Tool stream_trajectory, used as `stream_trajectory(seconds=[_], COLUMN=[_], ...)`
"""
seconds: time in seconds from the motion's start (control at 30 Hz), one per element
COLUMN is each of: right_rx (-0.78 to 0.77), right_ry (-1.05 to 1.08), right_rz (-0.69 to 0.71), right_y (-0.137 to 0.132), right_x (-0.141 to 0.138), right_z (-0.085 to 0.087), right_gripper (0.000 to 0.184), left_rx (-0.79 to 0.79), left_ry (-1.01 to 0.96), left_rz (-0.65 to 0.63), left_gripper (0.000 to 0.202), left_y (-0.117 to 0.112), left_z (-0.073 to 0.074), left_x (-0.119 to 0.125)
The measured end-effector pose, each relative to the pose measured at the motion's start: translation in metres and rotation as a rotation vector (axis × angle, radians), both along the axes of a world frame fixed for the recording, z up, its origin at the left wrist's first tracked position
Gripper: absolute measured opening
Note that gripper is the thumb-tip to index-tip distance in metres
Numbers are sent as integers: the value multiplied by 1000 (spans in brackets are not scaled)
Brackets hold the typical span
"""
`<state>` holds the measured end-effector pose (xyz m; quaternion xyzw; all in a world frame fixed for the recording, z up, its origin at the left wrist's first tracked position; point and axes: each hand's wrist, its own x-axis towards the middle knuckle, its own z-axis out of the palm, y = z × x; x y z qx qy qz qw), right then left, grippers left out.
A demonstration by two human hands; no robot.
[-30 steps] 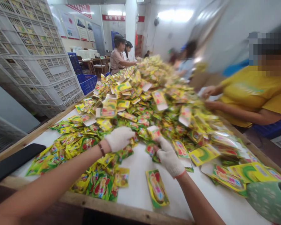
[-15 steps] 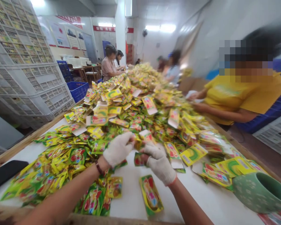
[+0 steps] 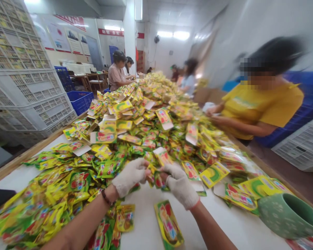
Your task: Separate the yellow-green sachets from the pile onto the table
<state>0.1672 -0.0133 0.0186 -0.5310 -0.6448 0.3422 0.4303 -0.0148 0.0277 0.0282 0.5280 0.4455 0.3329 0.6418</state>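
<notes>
Both my hands wear off-white gloves with bare fingertips and are close together over the near side of a heap. My left hand (image 3: 131, 176), a dark bead bracelet at its wrist, pinches the left side of a small yellow sachet (image 3: 151, 169). My right hand (image 3: 181, 185) has its fingers curled round a green and red sachet (image 3: 160, 181) and reaches the yellow one too; the fingers partly hide both. Just beyond the fingers is a small carton (image 3: 162, 156) with a pale open flap. Below my hands a yellow-green carton (image 3: 169, 225) lies flat on the white tabletop (image 3: 143, 208).
Loose sachets (image 3: 54, 194) spread at the left, and a large heap of cartons (image 3: 135, 114) runs down the table. A green flowered mug (image 3: 273, 211) stands at the right, a dark flat object (image 3: 1, 199) at the left. A co-worker in yellow (image 3: 261, 104) works across the right edge.
The view has shifted slightly, so the table and heap appear farther left. My fingers have drawn a little lower with the sachets, and the right hand's sachet has come closer under the yellow one.
</notes>
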Motion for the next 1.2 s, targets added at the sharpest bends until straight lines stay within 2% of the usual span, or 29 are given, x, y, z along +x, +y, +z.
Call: stream_trajectory(seconds=[0.1,0.2,0.33,0.4,0.5,0.6,0.67,0.77,0.87,1.07,1.13,1.2], right_rx=[-5,-3,-8,5,26,-17,1,164,279,252,181,94], right_ry=[-7,14,113,154,188,230,181,-20,-146,-147,-14,146], right_rz=[-11,-55,-190,-215,-192,-168,-208,-329,-386,-315,-277,-168], right_y=[-1,0,1,0,-2,-3,-3,-1,2,2,1,0], right_x=[-1,-2,1,1,-3,-12,-17,-18,-16,-17,-17,-17], right_z=[-1,-1,-1,1,2,0,-2,-8,-13,-13,-11,-9], right_gripper=[12,12,15,16,18,19,20,24,25,25,17,24], left_rx=[-65,-6,96,107,113,104,80,-21,-68,-34,-11,43], left_ry=[54,53,13,27,43,-13,-105,-283,-355,-291,-250,-161], left_rz=[-77,-82,98,183,216,194,177,175,198,207,195,176], left_gripper=[33,27,27,29,29,32,35,37,38,47,45,37], left_y=[-2,-4,-3,-3,-6,-12,-17,-24,-28,-23,-20,-19], left_z=[-2,-5,-13,-16,-16,-15,-13,-12,-12,-19,-20,-21], left_x=[0,1,6,10,15,20,22,26,28,25,23,22])
